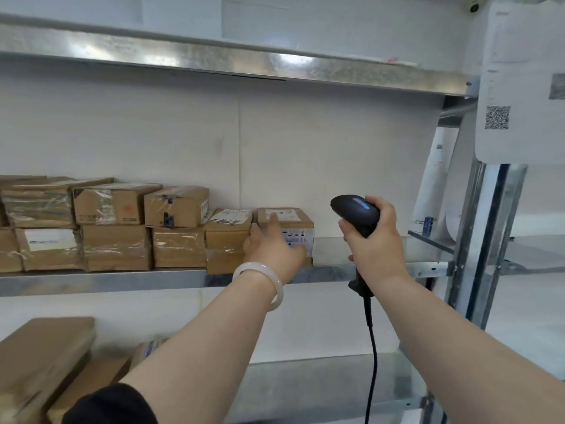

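Observation:
A small brown cardboard parcel [293,220] with a white label stands at the right end of a row of parcels on the middle metal shelf [122,280]. My left hand [272,246], a white bangle on its wrist, lies against the parcel's front with straight fingers, the index finger reaching up to its top label. My right hand [376,240] grips a black corded barcode scanner [356,212] just right of the parcel, its head pointing left at it and a blue light glowing on top.
Several taped brown parcels [113,224] are stacked two high to the left. Flat parcels [42,356] lie on the lower shelf. A shelf upright [486,240] and a white sheet with a QR code [497,117] stand at the right.

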Available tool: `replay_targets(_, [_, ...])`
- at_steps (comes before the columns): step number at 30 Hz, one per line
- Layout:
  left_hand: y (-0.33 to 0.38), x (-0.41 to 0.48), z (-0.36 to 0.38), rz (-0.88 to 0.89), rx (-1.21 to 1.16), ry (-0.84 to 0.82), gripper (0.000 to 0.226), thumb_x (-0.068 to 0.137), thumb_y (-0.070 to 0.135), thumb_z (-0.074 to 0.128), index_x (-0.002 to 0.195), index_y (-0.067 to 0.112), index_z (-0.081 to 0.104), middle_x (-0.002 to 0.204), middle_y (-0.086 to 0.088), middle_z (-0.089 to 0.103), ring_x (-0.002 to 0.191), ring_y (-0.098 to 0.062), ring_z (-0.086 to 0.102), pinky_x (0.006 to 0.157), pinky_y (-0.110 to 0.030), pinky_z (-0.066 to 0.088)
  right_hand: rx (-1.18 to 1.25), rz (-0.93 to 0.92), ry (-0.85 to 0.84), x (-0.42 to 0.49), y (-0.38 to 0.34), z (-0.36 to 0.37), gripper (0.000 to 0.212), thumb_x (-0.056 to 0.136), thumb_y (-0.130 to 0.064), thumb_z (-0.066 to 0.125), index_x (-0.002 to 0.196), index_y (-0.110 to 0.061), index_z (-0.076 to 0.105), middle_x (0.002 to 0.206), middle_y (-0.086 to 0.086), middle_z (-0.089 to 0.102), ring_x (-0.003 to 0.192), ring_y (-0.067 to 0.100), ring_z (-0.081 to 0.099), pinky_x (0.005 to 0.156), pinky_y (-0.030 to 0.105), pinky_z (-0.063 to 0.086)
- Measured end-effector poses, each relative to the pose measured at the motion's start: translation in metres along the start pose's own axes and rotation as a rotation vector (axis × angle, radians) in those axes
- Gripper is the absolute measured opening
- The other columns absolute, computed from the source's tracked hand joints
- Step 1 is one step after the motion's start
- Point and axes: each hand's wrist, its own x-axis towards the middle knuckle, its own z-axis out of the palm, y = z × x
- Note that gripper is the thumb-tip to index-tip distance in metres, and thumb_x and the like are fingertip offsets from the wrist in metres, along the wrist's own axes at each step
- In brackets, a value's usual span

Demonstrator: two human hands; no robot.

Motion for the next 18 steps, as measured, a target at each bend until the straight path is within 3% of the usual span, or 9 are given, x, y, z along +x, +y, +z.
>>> replay_targets(2, [0.005,0.005,0.003,-0.041,0.039,-0.028,0.085,0.094,0.048,0.053,0.159,0.032,0.001,0.164,-0.013,0.009,0.148,-0.038,0.016,0.119,-0.052,0.025,0.014,0.033,-0.02,0.011,0.003,0.013,0.05,0.087,-0.028,0.07,0.125,-0.041,0.04,0.108,-0.013,0.059,0.095,0.015,0.064,0.082,0.048,0.058])
replay_targets(6, [0.008,0.009,0.011,-0.067,0.024,-0.057,0.089,0.093,0.048,0.052,0.159,0.032,-0.006,0.166,-0.013,-0.002,0.151,-0.037,0.006,0.122,-0.05,0.017,0.03,0.086,-0.028,0.026,0.012,0.034,0.052,0.088,-0.027,0.07,0.13,-0.033,0.042,0.101,-0.022,0.054,0.089,0.013,0.063,0.08,0.045,0.059])
replay_targets(8, [0.005,0.009,0.016,-0.044,0.007,-0.035,0.09,0.092,0.047,0.053,0.159,0.031,-0.005,0.165,-0.01,0.004,0.15,-0.035,0.01,0.122,-0.049,0.018,0.03,0.089,-0.028,0.031,0.017,0.041,0.052,0.088,-0.027,0.071,0.131,-0.031,0.042,0.103,-0.019,0.056,0.097,0.018,0.063,0.085,0.038,0.055])
replay_targets(11, [0.0,0.013,0.024,-0.02,-0.121,0.01,0.09,0.09,0.042,0.057,0.159,0.032,0.0,0.156,-0.002,0.017,0.141,-0.031,0.028,0.117,-0.046,0.032,0.049,0.12,-0.055,0.033,0.023,0.046,0.054,0.088,-0.028,0.07,0.134,-0.027,0.042,0.11,-0.009,0.055,0.099,0.016,0.056,0.076,0.021,0.043])
replay_targets(13, [0.0,0.012,0.026,-0.023,-0.237,0.034,0.088,0.09,0.036,0.06,0.159,0.035,0.004,0.149,0.0,0.021,0.13,-0.028,0.043,0.11,-0.044,0.043,0.068,0.129,-0.061,0.034,0.026,0.045,0.053,0.087,-0.029,0.071,0.133,-0.028,0.043,0.108,-0.01,0.056,0.099,0.019,0.059,0.079,0.026,0.048])
replay_targets(14, [0.001,0.012,0.026,-0.023,-0.272,0.056,0.086,0.09,0.034,0.06,0.158,0.036,0.007,0.146,-0.001,0.024,0.125,-0.028,0.047,0.108,-0.043,0.046,0.08,0.131,-0.056,0.035,0.026,0.043,0.053,0.087,-0.03,0.071,0.132,-0.029,0.043,0.106,-0.012,0.057,0.1,0.021,0.061,0.083,0.034,0.053])
replay_targets(16, [0.002,0.013,0.025,-0.038,-0.294,0.106,0.078,0.092,0.034,0.058,0.157,0.036,0.014,0.143,-0.002,0.028,0.124,-0.03,0.048,0.107,-0.044,0.046,0.106,0.149,-0.052,0.042,0.029,0.034,0.053,0.087,-0.03,0.071,0.131,-0.03,0.042,0.108,-0.011,0.058,0.098,0.022,0.065,0.084,0.044,0.058])
replay_targets(18, [0.004,0.015,0.022,-0.061,-0.304,0.138,0.067,0.093,0.04,0.055,0.152,0.032,0.025,0.145,-0.004,0.03,0.127,-0.034,0.046,0.108,-0.047,0.043,0.125,0.17,-0.058,0.05,0.031,0.021,0.052,0.089,-0.028,0.069,0.132,-0.03,0.041,0.114,-0.004,0.059,0.095,0.023,0.067,0.077,0.044,0.06])
